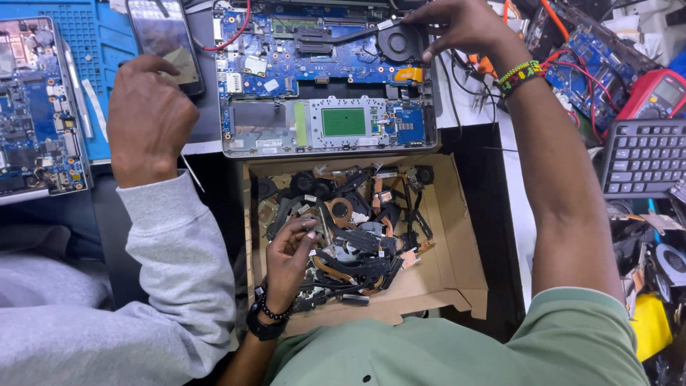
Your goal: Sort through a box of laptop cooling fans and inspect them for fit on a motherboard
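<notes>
The person's left hand (pixel 289 256), with a dark beaded bracelet and a watch at the wrist, reaches into a shallow cardboard box (pixel 457 271) that sits near the body, just below an opened laptop (pixel 329 78). Its fingers are curled loosely over a heap of cooling fans and heat pipes (pixel 357 221), black housings mixed with copper strips, and the fingertips touch the left side of the heap; whether they pinch one part cannot be told. The right hand (pixel 457 25), with a bright beaded band on the wrist, stretches to the far right corner of the laptop, where its fingers close on the end of a dark heat pipe (pixel 343 34) next to the round black fan (pixel 399 43) seated in the chassis. The laptop lies with its bottom cover off, blue circuit board bare, a green square panel in the near half. To the left, another person's hand (pixel 146 118) in a grey sleeve rests closed on the bench edge, just by a phone (pixel 166 39) lying on a blue work mat (pixel 100 43). A second stripped laptop (pixel 36 107) sits at the far left. On the right lie a dark keyboard (pixel 643 157), a red meter (pixel 661 93) and more bare boards with red wires
</notes>
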